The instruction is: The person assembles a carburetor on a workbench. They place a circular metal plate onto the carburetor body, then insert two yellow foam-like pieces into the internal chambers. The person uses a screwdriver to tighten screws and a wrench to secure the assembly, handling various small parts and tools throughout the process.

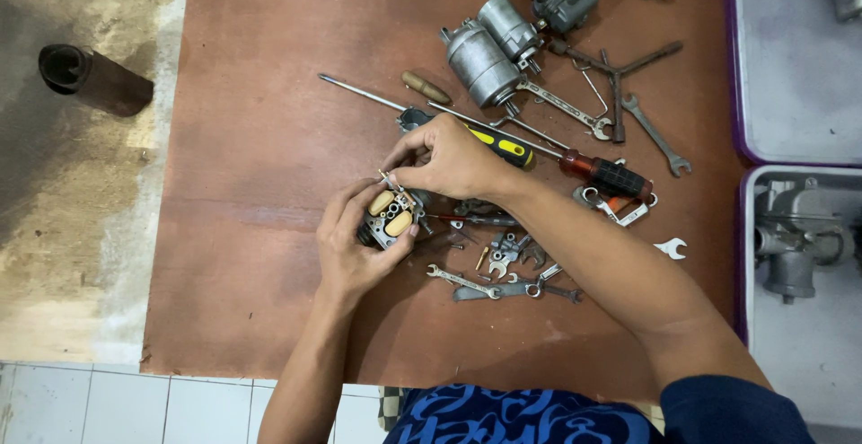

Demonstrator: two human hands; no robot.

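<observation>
We see the left hand (352, 245) cupped around a small carburetor body (390, 218), holding it just above the brown board tabletop (260, 157), near the middle of the board. The part is grey cast metal, blocky and uneven, with two smooth cream-coloured oval floats (391, 212) sitting side by side on its upturned face. The right hand (447, 157) reaches in from the right, its fingertips pinched on a thin pin-like piece (388, 177) at the far edge of the floats.

The board is matte and reddish, lightly scuffed. To the right of the hands lie flat steel wrenches (503, 287) with a dull shine, and beyond the hands a screwdriver with a yellow and black handle (505, 146) and another with a red and black ribbed grip (603, 173). At the far side lie two ribbed cylindrical metal housings (492, 49).
</observation>
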